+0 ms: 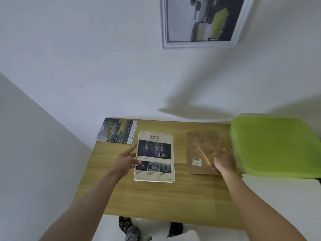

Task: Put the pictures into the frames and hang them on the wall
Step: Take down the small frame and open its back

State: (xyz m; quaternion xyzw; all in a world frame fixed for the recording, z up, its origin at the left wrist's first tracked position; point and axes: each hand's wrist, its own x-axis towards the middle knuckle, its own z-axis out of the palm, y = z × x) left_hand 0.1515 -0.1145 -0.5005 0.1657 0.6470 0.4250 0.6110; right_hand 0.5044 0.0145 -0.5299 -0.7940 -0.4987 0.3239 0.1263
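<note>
A white frame (pixel 154 180) lies flat on the wooden table (pixel 156 197) with a "SAFETY" car picture (pixel 155 150) in it. My left hand (pixel 127 161) holds its left edge, thumb on the picture's lower left corner. To the right lies the brown backing board (pixel 198 145) with a barcode sticker and a fold-out stand. My right hand (pixel 224 161) rests on that board's lower right part, fingers curled at the stand flap. A second car picture (pixel 118 131) lies loose at the table's far left corner. One framed picture (pixel 201 21) hangs on the wall above.
A box with a green lid (pixel 276 145) stands at the table's right edge, close to my right hand. A white surface (pixel 281 193) lies below it. The wall runs right behind the table. My feet in dark socks (pixel 128 225) show under the front edge.
</note>
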